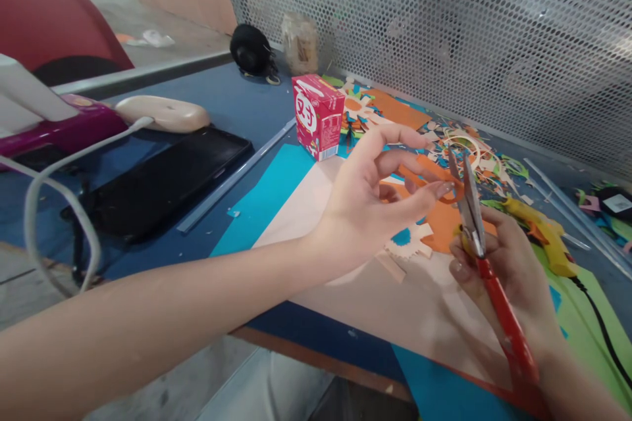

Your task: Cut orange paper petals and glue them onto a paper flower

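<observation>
My left hand (368, 200) pinches a small piece of orange paper (450, 192) between thumb and fingers, above the sheets on the table. My right hand (513, 276) grips a pair of scissors (476, 223) with red handles, its blades pointing up and slightly parted at the orange piece. Below the hands lies a pale pink sheet (375, 296). A cut-out paper flower (412, 241) with a blue centre rests on it, next to a larger orange paper (442, 223) partly hidden by my hands.
A pink box (318, 117) stands behind my left hand. Paper scraps (474, 151) pile up toward the perforated metal screen (444, 20). A yellow glue gun (548, 237) lies at right, its black cord trailing. At left are a black phone (168, 177), a power strip (64, 122) and a white cable (32, 210).
</observation>
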The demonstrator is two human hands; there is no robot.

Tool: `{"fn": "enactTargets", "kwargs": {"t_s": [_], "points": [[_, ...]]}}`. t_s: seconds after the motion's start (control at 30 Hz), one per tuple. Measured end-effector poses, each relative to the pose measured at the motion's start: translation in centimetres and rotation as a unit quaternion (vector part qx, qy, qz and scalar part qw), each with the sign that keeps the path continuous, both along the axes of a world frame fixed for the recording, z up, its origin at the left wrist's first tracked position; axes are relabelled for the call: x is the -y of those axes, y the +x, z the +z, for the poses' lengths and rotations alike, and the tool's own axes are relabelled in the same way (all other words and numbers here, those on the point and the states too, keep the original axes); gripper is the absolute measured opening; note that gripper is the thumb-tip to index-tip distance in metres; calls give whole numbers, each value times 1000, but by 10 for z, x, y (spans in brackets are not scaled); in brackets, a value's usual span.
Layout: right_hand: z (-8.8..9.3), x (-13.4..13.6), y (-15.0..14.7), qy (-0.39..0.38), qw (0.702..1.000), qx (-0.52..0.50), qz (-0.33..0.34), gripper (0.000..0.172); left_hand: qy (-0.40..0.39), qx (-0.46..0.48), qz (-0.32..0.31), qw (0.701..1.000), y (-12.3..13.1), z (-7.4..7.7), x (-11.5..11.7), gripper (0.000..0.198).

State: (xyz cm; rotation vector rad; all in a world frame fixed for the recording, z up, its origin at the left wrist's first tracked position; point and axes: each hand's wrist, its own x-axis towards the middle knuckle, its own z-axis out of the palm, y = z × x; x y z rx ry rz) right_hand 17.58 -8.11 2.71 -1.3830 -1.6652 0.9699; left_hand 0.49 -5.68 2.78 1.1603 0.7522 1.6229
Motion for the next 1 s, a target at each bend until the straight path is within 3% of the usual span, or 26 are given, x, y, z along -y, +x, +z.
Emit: {"fn": "enactTargets", "kwargs": {"t_s": [0.53, 1.0], "points": [[2, 5, -2, 8, 1000, -9, 24, 45, 4, 26, 7, 1000, 0, 2, 2, 33], [5, 8, -7, 16, 1000, 4, 0, 40, 3, 36, -5, 999, 1, 0, 2, 33]]}}
